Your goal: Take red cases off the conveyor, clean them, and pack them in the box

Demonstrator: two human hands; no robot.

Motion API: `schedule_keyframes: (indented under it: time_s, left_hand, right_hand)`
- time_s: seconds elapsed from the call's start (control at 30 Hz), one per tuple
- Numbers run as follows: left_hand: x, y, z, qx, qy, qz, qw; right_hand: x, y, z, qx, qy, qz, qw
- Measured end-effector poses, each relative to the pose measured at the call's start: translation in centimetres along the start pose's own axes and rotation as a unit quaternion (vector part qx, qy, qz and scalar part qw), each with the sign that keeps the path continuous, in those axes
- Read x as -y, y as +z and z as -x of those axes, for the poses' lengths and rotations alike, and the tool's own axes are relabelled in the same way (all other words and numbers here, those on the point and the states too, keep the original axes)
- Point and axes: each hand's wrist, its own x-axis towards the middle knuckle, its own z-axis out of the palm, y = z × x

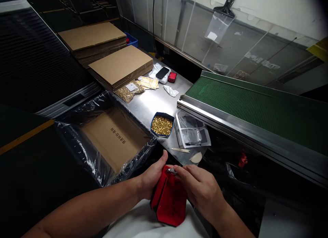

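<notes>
Low in the middle of the head view, both my hands hold a red pouch-like case (171, 200) over my lap. My left hand (151, 178) grips its left side, thumb raised over the top edge. My right hand (201, 188) pinches a small metal part at the case's top opening, fingers closed. Just beyond, on the steel table (153, 103), stands a blue tray of small gold parts (162, 125), with a stack of clear plastic bags (191, 131) to its right and a pair of tweezers (179, 149) in front.
A plastic-lined open cardboard box (115, 139) sits at left. Flat cardboard stacks (121, 65), a bag of gold parts (128, 91), a phone (162, 73) and a small red object (172, 77) lie farther back. A green conveyor belt (256, 108) runs along the right.
</notes>
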Motion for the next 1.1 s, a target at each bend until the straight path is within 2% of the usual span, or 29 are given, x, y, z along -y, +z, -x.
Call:
schedule_keyframes:
  time_s: [0.07,0.13,0.23,0.37,0.4,0.47,0.5,0.53,0.57,0.6,0.67,0.7,0.73,0.8,1.0,1.1]
  left_hand:
    - [0.0,-0.2,-0.1,-0.007,0.002,0.002,1.0]
    - [-0.1,-0.3,-0.1,-0.029,0.0,0.003,1.0]
    - [-0.2,-0.2,-0.3,-0.083,0.002,0.003,0.997]
    - [-0.4,0.8,-1.2,-0.146,0.008,0.055,0.988]
    - [-0.5,1.0,-1.5,-0.151,0.003,0.065,0.986]
    - [-0.3,1.3,-2.0,-0.176,0.026,0.05,0.983]
    - [-0.2,1.4,-2.1,-0.204,0.073,0.015,0.976]
    - [0.0,1.5,-2.1,-0.236,0.144,-0.042,0.96]
    - [0.2,1.5,-1.9,-0.261,0.226,-0.119,0.931]
    - [0.4,1.6,-1.5,-0.271,0.307,-0.209,0.888]
    - [0.9,1.9,-0.5,-0.236,0.418,-0.378,0.792]
    - [1.1,2.1,0.1,-0.202,0.441,-0.441,0.755]
    - [1.2,2.3,0.6,-0.172,0.451,-0.486,0.729]
    - [1.4,2.7,1.3,-0.141,0.456,-0.533,0.698]
    - [1.2,3.0,1.2,-0.135,0.465,-0.623,0.614]
    - [1.1,3.0,1.0,-0.134,0.468,-0.643,0.591]
  right_hand:
    - [0.0,-0.2,0.7,-0.035,0.004,-0.008,0.999]
    - [0.3,-0.6,1.3,-0.085,0.043,-0.027,0.995]
    - [1.6,-0.7,1.7,-0.136,0.081,-0.059,0.986]
    - [3.3,0.6,1.2,-0.167,-0.011,-0.087,0.982]
    - [3.5,1.1,1.2,-0.179,-0.015,-0.09,0.98]
    - [3.6,1.9,1.2,-0.205,0.049,-0.093,0.973]
    - [3.4,2.2,1.2,-0.221,0.114,-0.109,0.962]
    - [3.3,2.3,1.2,-0.241,0.195,-0.14,0.94]
    - [3.0,2.4,1.2,-0.259,0.278,-0.189,0.906]
    - [2.8,2.4,1.0,-0.272,0.347,-0.251,0.862]
    - [2.4,2.1,0.6,-0.284,0.435,-0.362,0.774]
    - [2.2,1.9,0.3,-0.284,0.454,-0.394,0.747]
    - [2.1,1.7,0.2,-0.28,0.463,-0.412,0.733]
    - [2.0,1.6,0.1,-0.267,0.474,-0.419,0.727]
    - [1.9,1.8,0.8,-0.247,0.496,-0.397,0.731]
    - [2.2,1.7,0.8,-0.234,0.494,-0.398,0.737]
